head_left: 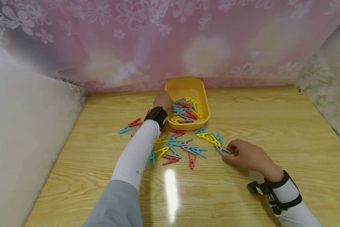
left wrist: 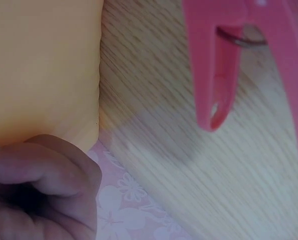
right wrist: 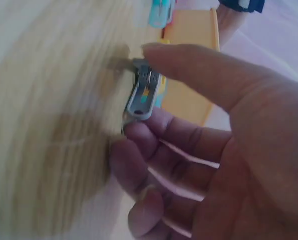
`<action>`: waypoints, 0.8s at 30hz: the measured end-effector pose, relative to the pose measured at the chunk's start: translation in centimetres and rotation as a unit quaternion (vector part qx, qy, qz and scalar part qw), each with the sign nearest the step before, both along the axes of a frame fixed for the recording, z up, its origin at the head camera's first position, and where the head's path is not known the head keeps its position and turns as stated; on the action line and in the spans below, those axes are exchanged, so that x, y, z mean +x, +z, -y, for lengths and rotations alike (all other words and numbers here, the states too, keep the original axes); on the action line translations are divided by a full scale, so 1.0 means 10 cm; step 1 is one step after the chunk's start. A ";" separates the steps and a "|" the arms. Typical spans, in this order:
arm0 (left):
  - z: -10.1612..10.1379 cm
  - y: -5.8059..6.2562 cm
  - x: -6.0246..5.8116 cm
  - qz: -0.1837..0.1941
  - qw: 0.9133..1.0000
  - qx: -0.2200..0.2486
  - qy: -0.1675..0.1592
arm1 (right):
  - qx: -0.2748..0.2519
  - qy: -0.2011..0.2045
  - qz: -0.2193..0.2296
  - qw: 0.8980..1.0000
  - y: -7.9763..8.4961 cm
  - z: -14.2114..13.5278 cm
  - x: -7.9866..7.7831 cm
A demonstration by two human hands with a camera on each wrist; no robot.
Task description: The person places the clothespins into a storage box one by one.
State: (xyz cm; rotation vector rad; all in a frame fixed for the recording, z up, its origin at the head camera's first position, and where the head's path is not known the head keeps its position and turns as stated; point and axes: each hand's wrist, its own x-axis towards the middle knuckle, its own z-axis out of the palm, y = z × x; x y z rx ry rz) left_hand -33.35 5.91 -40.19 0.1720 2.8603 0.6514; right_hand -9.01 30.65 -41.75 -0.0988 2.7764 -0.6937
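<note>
A yellow plastic basket (head_left: 207,110) stands at the back of the table, with several grey, red, blue and yellow clothespins in it. My left hand (head_left: 163,100) grips the basket's left rim with curled fingers; its fingertips are hidden in the head view. In the left wrist view the hand (left wrist: 43,185) lies against the basket wall (left wrist: 43,70), and a pink-red clothespin (left wrist: 204,60) shows close up. To the right of the loose pile, my right hand (head_left: 249,156) holds a grey clothespin (head_left: 221,149) low over the tabletop, between thumb and fingers (right wrist: 138,137).
Loose clothespins (head_left: 174,145) in several colours lie in front of the basket, some partly behind the left forearm. A pink floral cloth (head_left: 158,47) hangs along the table's back edge. White surfaces border the wooden table (head_left: 257,113) left and right.
</note>
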 end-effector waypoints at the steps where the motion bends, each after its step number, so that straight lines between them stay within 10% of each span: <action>1: 0.00 0.00 0.00 0.000 1.000 -0.001 0.000 | -0.001 -0.002 0.000 1.000 0.01 -0.02 -0.01; 13: -0.13 0.00 0.07 0.005 1.000 0.009 0.008 | -0.044 -0.011 -0.084 0.995 0.31 -0.37 -0.07; 24: -0.33 -0.01 0.14 -0.001 0.999 -0.008 0.034 | -0.168 -0.117 -0.222 0.953 0.33 -0.20 -0.65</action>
